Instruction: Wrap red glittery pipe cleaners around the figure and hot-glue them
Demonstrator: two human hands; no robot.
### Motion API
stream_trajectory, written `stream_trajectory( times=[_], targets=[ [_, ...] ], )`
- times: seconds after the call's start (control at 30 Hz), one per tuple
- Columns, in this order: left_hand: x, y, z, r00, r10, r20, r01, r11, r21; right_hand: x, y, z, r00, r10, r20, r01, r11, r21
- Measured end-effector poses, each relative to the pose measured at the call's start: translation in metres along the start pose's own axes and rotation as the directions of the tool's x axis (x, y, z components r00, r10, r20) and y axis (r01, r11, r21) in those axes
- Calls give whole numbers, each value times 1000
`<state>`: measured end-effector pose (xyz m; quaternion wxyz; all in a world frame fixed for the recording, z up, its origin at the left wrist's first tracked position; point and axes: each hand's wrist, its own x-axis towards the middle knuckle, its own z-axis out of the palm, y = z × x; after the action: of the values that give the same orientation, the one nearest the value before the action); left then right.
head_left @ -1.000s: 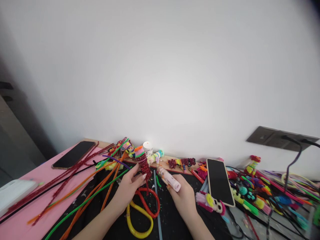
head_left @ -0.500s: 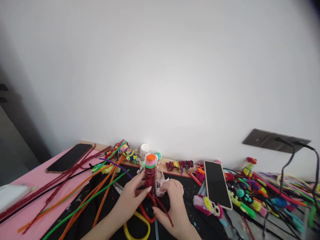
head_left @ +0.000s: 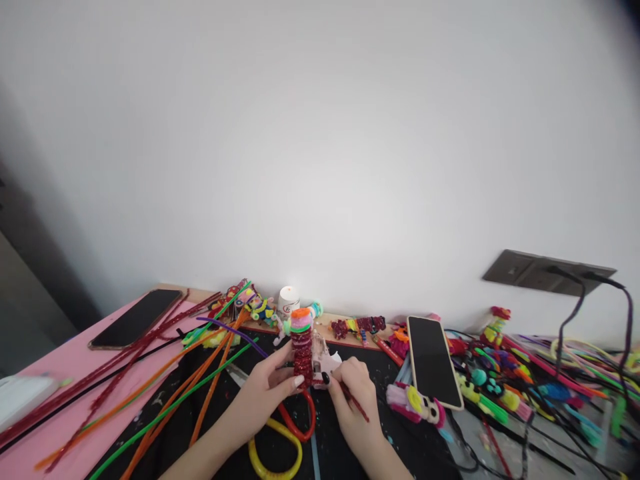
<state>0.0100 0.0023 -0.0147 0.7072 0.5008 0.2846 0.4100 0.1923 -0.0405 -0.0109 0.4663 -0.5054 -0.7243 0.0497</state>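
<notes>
From my remote seat, the far left shows a white box [head_left: 20,395] at the edge of the pink table [head_left: 75,357], with a dark phone [head_left: 136,318] lying face up beyond it and long red, orange and green pipe cleaners [head_left: 165,383] fanned across onto the black mat [head_left: 200,413]. At centre, the left hand [head_left: 263,393] is closed around a red glittery coil figure [head_left: 301,350] topped with orange, pink and green rings, holding it upright above the mat just in front of the wall. The right hand [head_left: 353,403], just beside it, pinches a red glitter pipe cleaner end [head_left: 356,403] and presses a small pink tool [head_left: 325,363] against the figure; how the tool is gripped I cannot tell. Yellow and red loops [head_left: 280,443] lie on the mat beneath the wrists. Behind stands a small white jar [head_left: 289,300], contents hidden, among finished coloured figures. To the right, a second phone [head_left: 433,361] rests tilted on a heap of bright pipe-cleaner pieces [head_left: 505,387]. A plain white wall [head_left: 320,147] fills the upper frame, with a dark socket plate [head_left: 545,272] and cables [head_left: 575,313] plugged in at far right.
</notes>
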Motion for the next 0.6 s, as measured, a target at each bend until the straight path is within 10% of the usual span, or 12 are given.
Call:
stream_trajectory(
  times=[0.6],
  targets=[
    [-10,10,4,972,-167,165,203,951,-234,1,2,2,998,-1,60,7,995,-97]
  ],
)
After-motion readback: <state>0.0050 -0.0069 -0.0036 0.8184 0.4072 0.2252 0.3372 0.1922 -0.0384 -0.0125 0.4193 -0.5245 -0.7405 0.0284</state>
